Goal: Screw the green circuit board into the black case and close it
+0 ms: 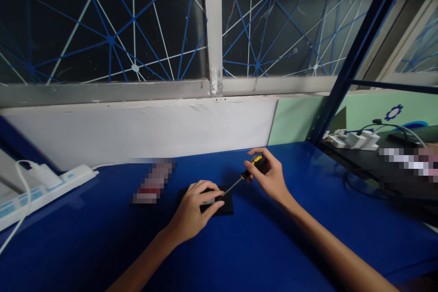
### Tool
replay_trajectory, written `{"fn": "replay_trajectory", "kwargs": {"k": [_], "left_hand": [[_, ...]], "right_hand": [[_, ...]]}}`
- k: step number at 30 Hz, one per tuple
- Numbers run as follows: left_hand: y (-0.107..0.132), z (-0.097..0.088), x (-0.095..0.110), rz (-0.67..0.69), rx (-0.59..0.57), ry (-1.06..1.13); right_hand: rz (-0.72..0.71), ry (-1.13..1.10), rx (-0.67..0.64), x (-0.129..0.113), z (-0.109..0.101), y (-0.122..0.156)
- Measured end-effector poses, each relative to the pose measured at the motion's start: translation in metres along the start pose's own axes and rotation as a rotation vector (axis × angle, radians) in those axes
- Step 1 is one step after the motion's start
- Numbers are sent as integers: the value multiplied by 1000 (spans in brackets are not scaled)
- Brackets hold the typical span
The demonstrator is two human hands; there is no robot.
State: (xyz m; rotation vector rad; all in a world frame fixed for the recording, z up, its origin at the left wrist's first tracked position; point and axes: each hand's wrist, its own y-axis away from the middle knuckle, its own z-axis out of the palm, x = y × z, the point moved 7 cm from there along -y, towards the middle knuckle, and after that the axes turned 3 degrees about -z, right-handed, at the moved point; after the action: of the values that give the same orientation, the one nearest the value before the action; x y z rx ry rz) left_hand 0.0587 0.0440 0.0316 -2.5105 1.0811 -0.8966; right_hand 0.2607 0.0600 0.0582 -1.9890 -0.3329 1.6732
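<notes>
My right hand [267,173] is closed around the black and yellow handle of a screwdriver [233,186]. The shaft slants down to the left, its tip at the fingertips of my left hand [198,203]. Thumb and fingers of that hand pinch a small dark piece [219,198] at the screwdriver's tip; its exact kind does not show. Beneath the left hand lies a flat black rectangular object [227,205], partly covered by the fingers. Whether the tip sits in a screw is too small to tell.
The blue tabletop [239,255] runs back to a white wall panel under the windows. A blurred-out packet-like item [153,182] lies left of the hands. A white power strip [51,189] with a cable stands at the far left. Another power strip [359,140] is on a dark surface at right.
</notes>
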Motion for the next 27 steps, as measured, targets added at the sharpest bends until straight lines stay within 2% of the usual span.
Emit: {"fn": "replay_trajectory", "kwargs": {"k": [8, 13, 18, 27], "left_hand": [[5, 14, -11, -16, -126, -193], [4, 7, -10, -17, -67, -151], [2, -6, -19, -86, 37, -68], [0, -14, -20, -118, 100, 7]], "right_hand": [[7, -36, 29, 0, -8, -6], [-23, -52, 92, -4, -19, -10], [-58, -55, 153, -9, -31, -14], [-50, -65, 136, -9, -27, -11]]}}
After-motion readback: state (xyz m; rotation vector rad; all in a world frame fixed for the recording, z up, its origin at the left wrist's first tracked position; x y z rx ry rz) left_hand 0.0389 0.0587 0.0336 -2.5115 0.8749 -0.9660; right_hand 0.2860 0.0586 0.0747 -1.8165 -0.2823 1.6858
